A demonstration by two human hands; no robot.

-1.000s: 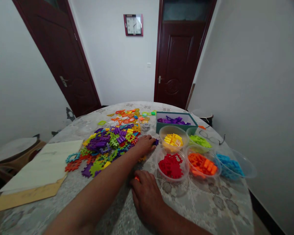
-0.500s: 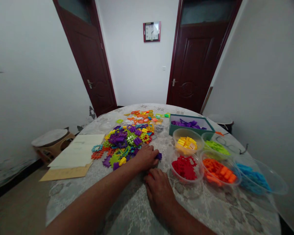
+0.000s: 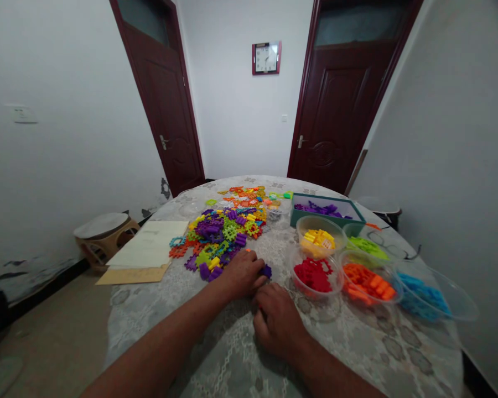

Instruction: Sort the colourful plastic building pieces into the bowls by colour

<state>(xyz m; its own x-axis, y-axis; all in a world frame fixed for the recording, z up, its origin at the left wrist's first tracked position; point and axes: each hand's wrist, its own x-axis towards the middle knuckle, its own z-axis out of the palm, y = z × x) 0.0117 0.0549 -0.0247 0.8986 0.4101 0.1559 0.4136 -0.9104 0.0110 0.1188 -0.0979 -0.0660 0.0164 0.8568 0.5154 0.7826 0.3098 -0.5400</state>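
Your left hand [image 3: 243, 273] rests on the table [image 3: 216, 354] with its fingers [image 3: 255, 275] curled together, and a small purple plastic piece [image 3: 266, 271] pokes out just past their tips. The fingers touch that piece, but you can't tell from this view whether they are clamped on it. Your right hand [image 3: 278, 320] lies just behind and to the right of those fingertips, its fingers [image 3: 261, 309] bent down towards the tabletop. They look loosely together, and anything held under them would be hidden.

Just ahead of your left fingers sits a heap of interlocking plastic pieces [image 3: 222, 237] in mixed colours, with paper sheets [image 3: 147, 249] beyond it to the left. To the right of your fingers stand a clear tub of red pieces [image 3: 315, 276] and a clear tub of orange pieces [image 3: 369, 282]. Farther ahead are a clear tub of yellow pieces [image 3: 319, 237] and a teal box of purple pieces [image 3: 326, 210]. Green pieces [image 3: 367, 247] and a clear bowl of blue pieces [image 3: 423, 296] lie farther right.

The step in hand appears to be working that purple piece at the heap's edge. The next move calls for a firm pinch on it, clear of your other fingers.
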